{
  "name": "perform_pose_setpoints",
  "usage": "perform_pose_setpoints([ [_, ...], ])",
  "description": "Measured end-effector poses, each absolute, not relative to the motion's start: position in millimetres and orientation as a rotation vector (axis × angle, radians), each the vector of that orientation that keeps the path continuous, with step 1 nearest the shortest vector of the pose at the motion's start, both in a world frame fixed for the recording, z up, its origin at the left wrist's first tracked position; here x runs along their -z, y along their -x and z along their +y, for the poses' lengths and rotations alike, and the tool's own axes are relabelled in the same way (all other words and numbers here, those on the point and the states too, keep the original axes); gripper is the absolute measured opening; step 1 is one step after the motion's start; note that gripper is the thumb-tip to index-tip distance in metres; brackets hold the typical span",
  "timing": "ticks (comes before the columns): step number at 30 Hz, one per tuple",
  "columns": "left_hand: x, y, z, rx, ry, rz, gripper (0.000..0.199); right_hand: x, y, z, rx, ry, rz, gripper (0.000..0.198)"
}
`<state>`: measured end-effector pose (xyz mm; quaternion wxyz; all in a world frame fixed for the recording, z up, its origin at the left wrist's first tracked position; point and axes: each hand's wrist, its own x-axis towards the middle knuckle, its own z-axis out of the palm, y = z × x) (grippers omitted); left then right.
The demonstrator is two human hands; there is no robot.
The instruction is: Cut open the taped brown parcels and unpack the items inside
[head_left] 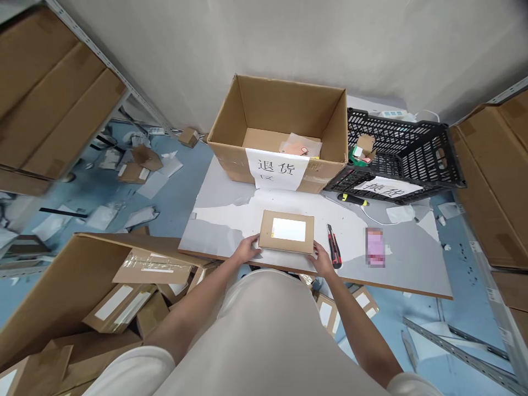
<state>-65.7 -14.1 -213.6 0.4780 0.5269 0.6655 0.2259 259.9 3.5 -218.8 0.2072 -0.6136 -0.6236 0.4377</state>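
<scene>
A small closed cardboard box (269,226) with a white label on top is at the front of the table (214,231). My left hand (247,249) grips its left end, fingers closed against the cardboard. At the opposite end, my right hand (321,259) holds the lower right corner. Whether the box rests on the tabletop or is slightly raised, I cannot tell. Just right of my right hand lies a red and black utility knife (334,246). A pink pixelated rectangle (375,247) shows further right.
Behind stands a large open carton (231,162) with a paper sign and a few items inside. Beside it is a black plastic crate (437,181); a black and yellow tool (350,199) lies before it. A big carton of parcels (94,242) is at left. Shelves flank both sides.
</scene>
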Motion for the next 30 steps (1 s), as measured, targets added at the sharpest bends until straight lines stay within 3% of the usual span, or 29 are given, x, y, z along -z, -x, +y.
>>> perform_pose_setpoints([
  [6,201,60,-11,-0.718,-1.216,1.504,0.056,200,-252,6,-1.405,1.633,-1.631,0.043],
  [10,172,61,0,-0.692,-1.368,1.632,0.043,170,-254,22,-1.151,1.713,-1.813,0.034],
  [14,151,53,16,-0.582,-1.448,1.849,0.049,153,-248,43,-0.989,1.862,-1.946,0.039],
  [23,154,45,23,-0.552,-1.416,1.951,0.05,163,-238,51,-1.098,1.933,-1.747,0.045],
  [26,151,37,13,-0.711,-1.663,2.011,0.046,162,-239,49,-1.117,1.926,-1.702,0.046],
  [30,146,20,1,-0.695,-2.194,1.638,0.034,163,-237,45,-1.082,1.939,-1.708,0.052],
])
